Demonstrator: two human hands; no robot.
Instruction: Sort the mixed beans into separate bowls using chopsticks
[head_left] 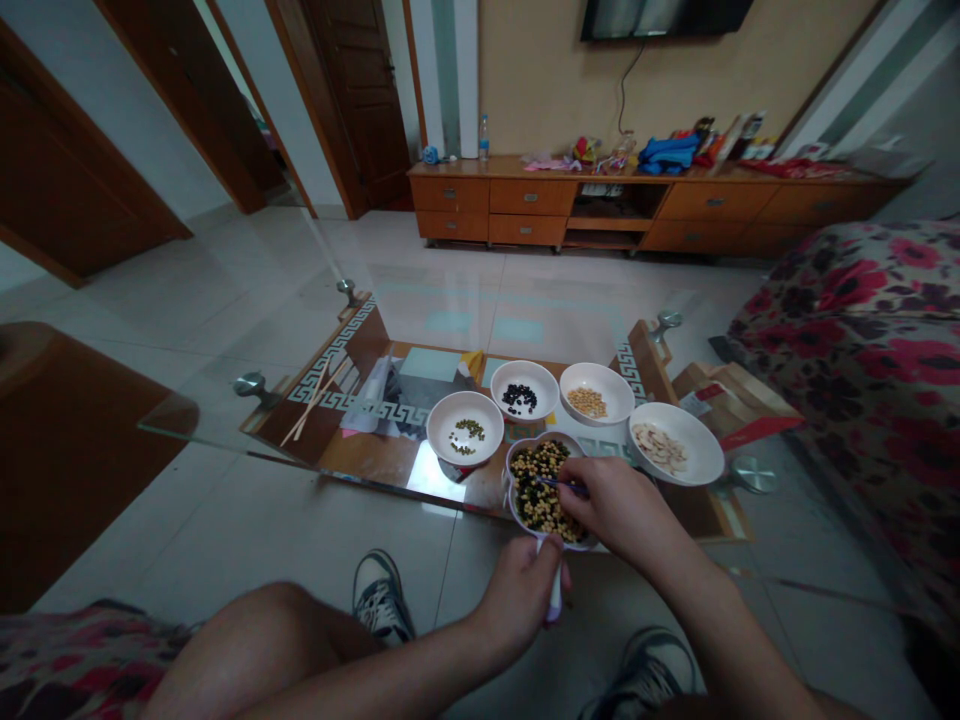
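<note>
My left hand (pixel 521 590) is closed around the pale handle (pixel 555 598) of a scallop-edged bowl (pixel 511 487) at the near edge of the glass table. Mixed beans (pixel 541 505), yellow and dark, fill this bowl. Over it, my right hand (pixel 611 500) pinches a thin purple tool, apparently tweezers (pixel 561 485), its tip among the beans. Beyond stand white bowls: one with green beans (pixel 469 432), one with black beans (pixel 519 399), one with yellow beans (pixel 588 402). To the right, another holds flat pale pieces (pixel 660 447).
Wooden chopsticks (pixel 313 402) lie at the left of the glass table (pixel 247 440). A brown paper bag (pixel 739 405) stands right of the bowls. My feet in sneakers (pixel 379 590) are below the near edge. A low wooden cabinet (pixel 525 195) runs along the far wall.
</note>
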